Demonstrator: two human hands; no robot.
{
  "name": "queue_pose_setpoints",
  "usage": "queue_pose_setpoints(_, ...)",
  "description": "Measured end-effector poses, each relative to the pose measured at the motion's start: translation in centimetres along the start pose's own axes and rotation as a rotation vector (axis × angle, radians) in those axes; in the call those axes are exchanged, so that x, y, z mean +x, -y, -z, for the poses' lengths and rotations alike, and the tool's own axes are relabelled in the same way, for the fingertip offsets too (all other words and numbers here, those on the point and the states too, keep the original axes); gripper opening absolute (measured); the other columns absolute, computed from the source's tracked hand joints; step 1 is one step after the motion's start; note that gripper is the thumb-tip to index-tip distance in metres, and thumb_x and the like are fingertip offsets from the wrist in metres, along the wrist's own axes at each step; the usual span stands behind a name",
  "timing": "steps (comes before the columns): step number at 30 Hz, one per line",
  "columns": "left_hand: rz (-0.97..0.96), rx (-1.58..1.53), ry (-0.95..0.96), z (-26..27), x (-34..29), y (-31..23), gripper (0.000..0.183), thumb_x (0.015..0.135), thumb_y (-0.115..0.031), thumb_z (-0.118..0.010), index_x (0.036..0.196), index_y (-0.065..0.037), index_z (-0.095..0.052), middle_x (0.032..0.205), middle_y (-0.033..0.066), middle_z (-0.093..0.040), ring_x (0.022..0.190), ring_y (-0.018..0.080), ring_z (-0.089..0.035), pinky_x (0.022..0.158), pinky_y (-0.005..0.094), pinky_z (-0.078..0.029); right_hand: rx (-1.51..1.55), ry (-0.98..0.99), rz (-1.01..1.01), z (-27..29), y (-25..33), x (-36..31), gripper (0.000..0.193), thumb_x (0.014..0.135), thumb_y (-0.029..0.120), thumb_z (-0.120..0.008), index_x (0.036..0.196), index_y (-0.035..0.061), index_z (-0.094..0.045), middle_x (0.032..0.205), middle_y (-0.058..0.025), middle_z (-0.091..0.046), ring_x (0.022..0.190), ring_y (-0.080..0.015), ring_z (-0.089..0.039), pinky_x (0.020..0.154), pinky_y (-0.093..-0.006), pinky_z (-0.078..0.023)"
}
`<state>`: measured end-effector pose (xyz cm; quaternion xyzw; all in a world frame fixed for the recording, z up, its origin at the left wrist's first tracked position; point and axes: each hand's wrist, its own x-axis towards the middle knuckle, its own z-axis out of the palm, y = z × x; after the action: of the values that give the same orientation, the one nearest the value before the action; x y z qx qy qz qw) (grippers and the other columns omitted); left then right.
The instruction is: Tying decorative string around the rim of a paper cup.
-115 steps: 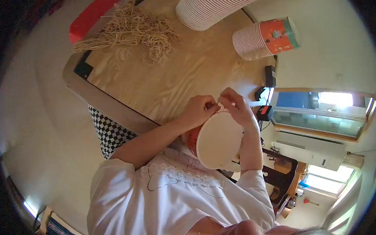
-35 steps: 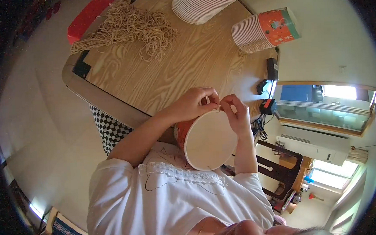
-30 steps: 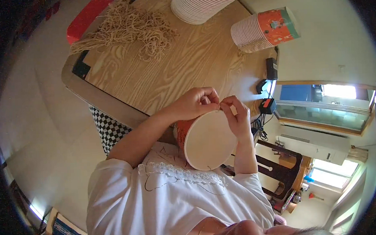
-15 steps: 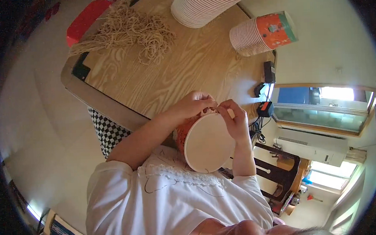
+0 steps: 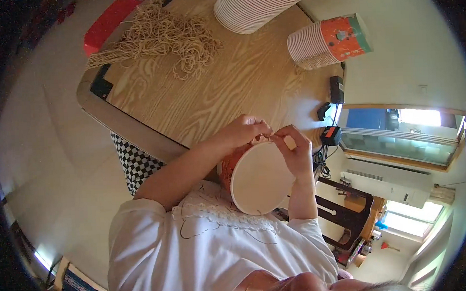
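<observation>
An orange paper tub (image 5: 226, 169) leans against my body at the table's near edge, its round cream-white end (image 5: 260, 180) turned up toward me. Over the far part of its rim, my left hand (image 5: 246, 130) is closed in a pinch. My right hand (image 5: 297, 149) pinches thumb and forefinger together just beside it, at the same stretch of rim. The fingertips of both hands almost meet. Whatever sits between them is too small to make out.
On the wood-grain table (image 5: 231, 89) lies a loose heap of tan twine (image 5: 173, 42), beside a red object (image 5: 110, 24). Two stacks of nested paper tubs, one white (image 5: 259, 8) and one orange-topped (image 5: 327, 42), stand farther back. Black power adapters (image 5: 331, 136) with cables lie at the right edge.
Both hands stay at the tub's rim, with the right fingers shifted slightly. The whole view has moved a little; nothing has been let go.
</observation>
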<state>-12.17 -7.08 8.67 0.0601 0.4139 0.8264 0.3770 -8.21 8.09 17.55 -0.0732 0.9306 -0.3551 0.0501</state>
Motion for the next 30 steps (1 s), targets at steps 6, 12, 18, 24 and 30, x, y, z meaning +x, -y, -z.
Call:
queue_pose_setpoints(6,0.027,0.057,-0.064,-0.3,-0.8,-0.6,0.024,0.077,-0.028,-0.065,0.076,-0.005,-0.063,0.064,-0.0008,-0.056,0.056,0.0061,-0.047,0.052,0.0203,-0.037,-0.122,-0.113,0.148,-0.6,0.3,-0.5,0.011,0.072,0.005,-0.069,0.078,0.0024,-0.060,0.074,-0.0088,-0.059,0.070,-0.0226,-0.058,0.065,-0.0315,-0.046)
queue_pose_setpoints(12,0.012,0.077,-0.082,-0.3,-1.3,-0.5,0.023,0.077,-0.026,-0.067,0.081,-0.003,-0.066,0.070,0.0002,-0.060,0.061,0.0063,-0.052,0.056,0.0206,-0.041,-0.108,-0.158,0.179,-0.7,0.3,-0.3,0.013,0.071,0.005,-0.070,0.079,0.0024,-0.060,0.074,-0.0082,-0.059,0.071,-0.0209,-0.058,0.067,-0.0303,-0.046)
queue_pose_setpoints(18,-0.015,0.053,0.022,0.3,-1.4,-1.2,0.022,0.078,-0.021,-0.067,0.089,-0.001,-0.066,0.078,0.0027,-0.064,0.071,0.0084,-0.057,0.064,0.0230,-0.046,0.210,-0.032,0.007,-0.4,-2.7,0.7,0.011,0.073,0.004,-0.069,0.079,0.0027,-0.060,0.076,-0.0028,-0.060,0.073,-0.0127,-0.057,0.069,-0.0257,-0.046)
queue_pose_setpoints(24,-0.095,0.202,0.092,1.1,-0.4,-1.3,0.019,0.076,-0.014,-0.068,0.090,-0.002,-0.067,0.082,0.0035,-0.065,0.075,0.0090,-0.058,0.071,0.0227,-0.046,0.604,0.204,-0.184,0.1,-3.5,1.9,0.012,0.074,0.008,-0.069,0.077,0.0053,-0.058,0.073,-0.0004,-0.059,0.069,-0.0096,-0.055,0.065,-0.0228,-0.044)
queue_pose_setpoints(30,-0.076,0.164,0.114,1.2,0.4,-0.5,0.019,0.076,-0.015,-0.069,0.089,-0.002,-0.066,0.082,0.0030,-0.065,0.076,0.0095,-0.058,0.073,0.0237,-0.045,0.760,0.253,-0.204,0.0,-4.1,2.0,0.013,0.076,0.012,-0.068,0.079,0.0058,-0.057,0.074,0.0005,-0.059,0.069,-0.0080,-0.053,0.062,-0.0215,-0.042)
